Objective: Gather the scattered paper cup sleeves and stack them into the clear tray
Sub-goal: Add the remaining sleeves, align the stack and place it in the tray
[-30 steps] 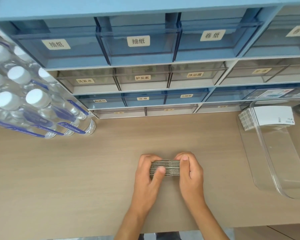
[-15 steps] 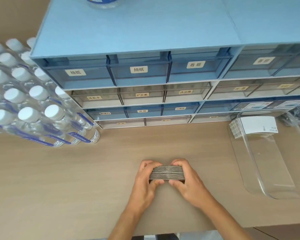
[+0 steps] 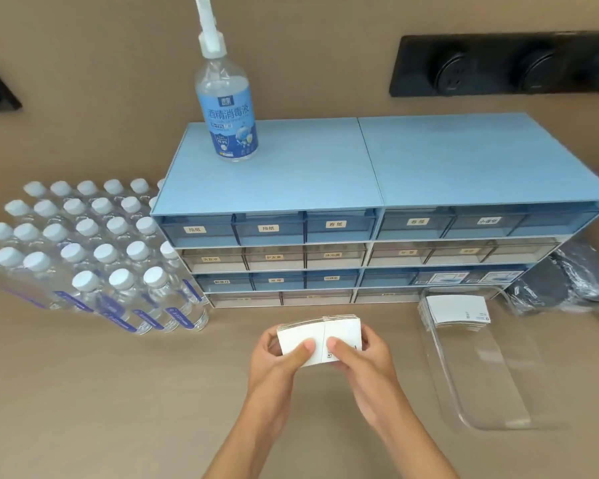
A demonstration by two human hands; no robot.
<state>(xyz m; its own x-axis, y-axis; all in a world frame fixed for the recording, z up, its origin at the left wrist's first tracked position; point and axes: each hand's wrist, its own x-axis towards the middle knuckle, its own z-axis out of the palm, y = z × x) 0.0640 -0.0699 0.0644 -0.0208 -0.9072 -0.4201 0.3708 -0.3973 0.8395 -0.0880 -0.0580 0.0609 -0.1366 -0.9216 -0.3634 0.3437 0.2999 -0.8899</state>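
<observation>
A stack of white paper cup sleeves [image 3: 320,331] is held above the wooden table, its flat white face turned up toward me. My left hand [image 3: 277,357] grips its left side, thumb on top. My right hand [image 3: 363,357] grips its right side, thumb pressed on the face. To the right lies the clear tray [image 3: 498,392], long and transparent. Another stack of sleeves [image 3: 457,311] lies flat in the tray's far end. The tray's near part holds nothing.
A blue drawer cabinet [image 3: 360,209] stands behind the hands, with a spray bottle [image 3: 227,108] on top. Several capped water bottles [image 3: 94,257] crowd the left. Dark bagged items [image 3: 574,281] lie right of the cabinet. A black socket strip [image 3: 505,67] is on the wall.
The sleeve stack was held edge-up against the table; now both hands have lifted and tilted it so its white face shows. The view has tipped up and back.
</observation>
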